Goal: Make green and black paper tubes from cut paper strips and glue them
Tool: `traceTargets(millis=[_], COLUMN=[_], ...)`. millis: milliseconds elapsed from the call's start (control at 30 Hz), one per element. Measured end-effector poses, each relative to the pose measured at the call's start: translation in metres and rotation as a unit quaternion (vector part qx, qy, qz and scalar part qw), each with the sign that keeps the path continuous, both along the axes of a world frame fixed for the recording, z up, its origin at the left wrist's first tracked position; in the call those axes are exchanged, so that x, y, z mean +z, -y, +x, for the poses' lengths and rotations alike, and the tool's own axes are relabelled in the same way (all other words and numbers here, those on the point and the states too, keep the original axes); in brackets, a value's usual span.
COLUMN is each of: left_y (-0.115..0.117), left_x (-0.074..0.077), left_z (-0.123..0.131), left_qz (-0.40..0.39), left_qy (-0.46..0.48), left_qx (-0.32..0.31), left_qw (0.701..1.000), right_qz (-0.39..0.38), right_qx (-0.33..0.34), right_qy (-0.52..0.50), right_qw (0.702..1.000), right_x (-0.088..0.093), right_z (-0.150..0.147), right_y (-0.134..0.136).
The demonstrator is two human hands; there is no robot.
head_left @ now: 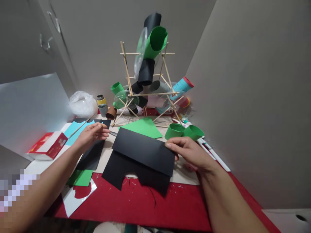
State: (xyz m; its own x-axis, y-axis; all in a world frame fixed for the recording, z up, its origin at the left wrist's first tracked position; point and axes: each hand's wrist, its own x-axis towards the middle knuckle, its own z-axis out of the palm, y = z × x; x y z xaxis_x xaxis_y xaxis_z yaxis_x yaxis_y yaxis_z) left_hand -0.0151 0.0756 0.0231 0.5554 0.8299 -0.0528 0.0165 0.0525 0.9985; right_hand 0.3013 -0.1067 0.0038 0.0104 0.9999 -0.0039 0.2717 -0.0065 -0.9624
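Note:
My right hand (186,150) pinches the right end of a black paper strip (143,149), thumb on top. Beneath that strip lies another black sheet (136,171) with curved cut-outs along its near edge. To the left, my left hand (94,134) is raised with thumb and forefinger together; what they hold, if anything, is too small to make out. A thin grey metal tip (113,133) shows between its fingertips and the strip; whether the hand touches it, I cannot tell. Behind the strip lies a green paper sheet (143,127).
A stick frame (150,94) carrying a wheel with green (155,42) and black paper tubes stands at the back. Green paper rings (175,131) sit right. At left are a red box (48,145), a plastic bag (83,104) and blue paper (76,127). Walls rise behind and right.

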Motion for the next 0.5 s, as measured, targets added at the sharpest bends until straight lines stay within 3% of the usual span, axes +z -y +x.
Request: traceTargets(millis=[100,167,300,400,500], left_y=[0.013,0.027,0.048,0.054,0.054], left_x=[-0.005,-0.01,-0.019,-0.021,-0.023], left_z=[0.004,0.009,0.014,0.015,0.016], left_qz=[-0.114,-0.134,-0.17,-0.19,-0.187], left_qy=[0.03,0.03,-0.025,-0.051,-0.026], left_qx=[-0.038,-0.081,-0.091,-0.066,-0.022], left_qw=[0.992,0.987,0.981,0.978,0.982], right_qz=[0.009,0.01,0.011,0.103,0.23], right_qx=[0.002,0.012,0.017,-0.111,-0.284], right_qy=[-0.012,-0.012,0.003,0.048,0.056], right_qw=[1.0,1.0,1.0,0.987,0.929], right_x=[-0.003,-0.005,-0.007,-0.006,0.0], right_z=[-0.008,-0.013,-0.02,-0.027,-0.036], right_y=[-0.001,-0.003,-0.011,-0.007,0.017])
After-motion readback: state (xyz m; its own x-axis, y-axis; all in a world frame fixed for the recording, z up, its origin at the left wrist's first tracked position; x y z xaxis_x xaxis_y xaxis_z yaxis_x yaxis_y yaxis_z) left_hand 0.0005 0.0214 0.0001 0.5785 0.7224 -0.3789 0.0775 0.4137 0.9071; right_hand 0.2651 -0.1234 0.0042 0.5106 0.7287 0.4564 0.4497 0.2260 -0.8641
